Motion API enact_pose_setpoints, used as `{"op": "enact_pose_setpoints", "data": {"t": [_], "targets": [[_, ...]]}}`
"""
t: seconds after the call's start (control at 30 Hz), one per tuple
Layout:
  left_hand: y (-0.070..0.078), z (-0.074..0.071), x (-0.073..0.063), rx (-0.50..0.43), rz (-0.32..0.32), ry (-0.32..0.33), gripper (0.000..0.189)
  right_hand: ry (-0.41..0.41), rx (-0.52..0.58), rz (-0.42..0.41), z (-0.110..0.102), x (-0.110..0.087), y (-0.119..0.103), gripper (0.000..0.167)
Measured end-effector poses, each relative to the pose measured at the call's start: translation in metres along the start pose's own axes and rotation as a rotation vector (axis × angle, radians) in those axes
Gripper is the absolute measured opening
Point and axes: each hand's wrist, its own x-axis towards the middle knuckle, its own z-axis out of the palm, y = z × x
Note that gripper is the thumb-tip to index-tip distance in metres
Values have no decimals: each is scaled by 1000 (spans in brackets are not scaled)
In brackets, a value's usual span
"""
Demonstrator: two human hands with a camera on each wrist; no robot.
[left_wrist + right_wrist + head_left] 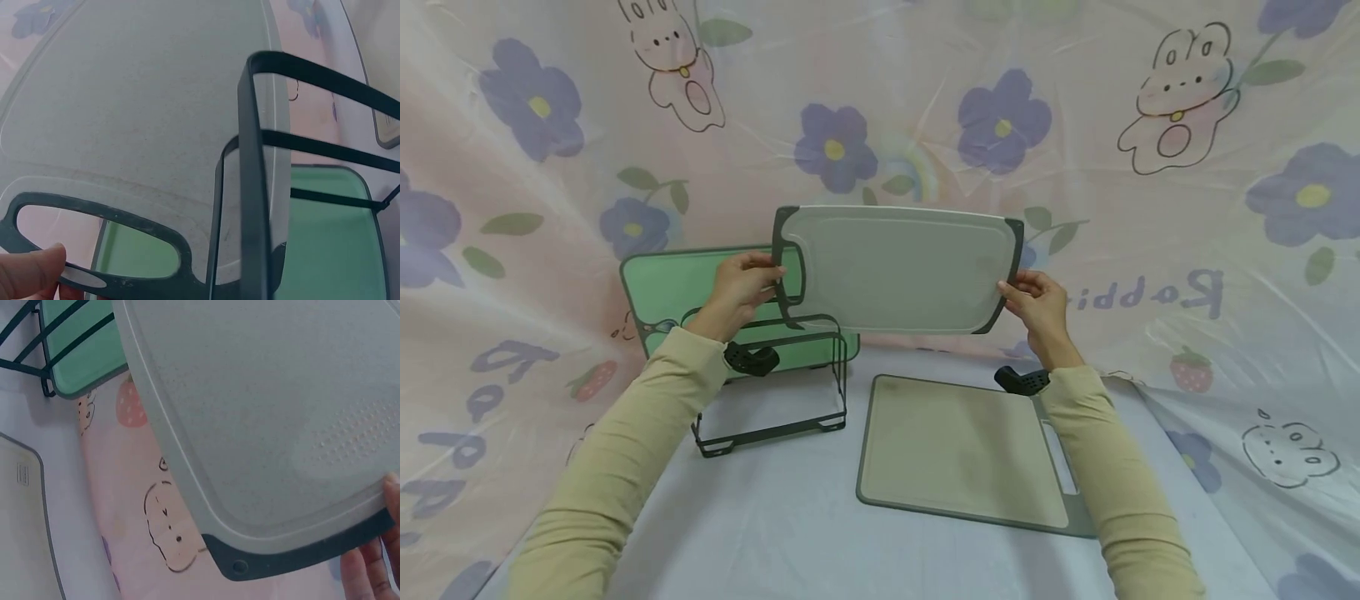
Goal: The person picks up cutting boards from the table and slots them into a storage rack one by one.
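Yellowish sleeves (602,467) lead to the left hand (733,293) and right hand (1039,310), pinching opposite ends of a gray board (898,271) raised above the desk (767,521), near a dark rack (775,432), green board (677,283) and flat-lying beige board (955,450).

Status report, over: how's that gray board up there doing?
Left grip, right grip: pinching opposite ends of gray board. Board held aloft. Dark rack partly in front of it near left grip; can't tell if touching.

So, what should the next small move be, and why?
Perhaps ease the pale-grey rectangular board leftward, over the dark thin-barred rack: the left hand and right hand grip its ends, and most of it hangs to the rack's right.
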Motion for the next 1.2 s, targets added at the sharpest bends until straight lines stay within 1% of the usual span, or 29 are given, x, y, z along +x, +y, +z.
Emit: {"op": "enact_pose_setpoints", "data": {"t": [0.17, 0.33, 0.57, 0.77, 0.87, 0.97, 1.2], "targets": [[-1, -12, -1, -12, -19, 20, 20, -18, -8, 13, 12, 1, 3, 21], [-2, -23, -3, -27, -25, 30, 21, -38, -26, 11, 22, 1, 3, 20], [1, -38, -7, -39, -15, 38, 22, -56, -44, 15, 38, 1, 5, 27], [2, -49, -10, -25, -28, 39, 24, -59, -68, 11, 50, 1, 7, 27], [3, -55, -11, -36, -30, 44, 25, -68, -71, 10, 56, 0, 7, 27], [3, -61, -11, -16, -30, 47, 24, -80, -63, 15, 62, -1, 9, 27], [4, -76, -15, -35, -48, 61, 24, -104, -64, 10, 76, -2, 12, 24]]}}
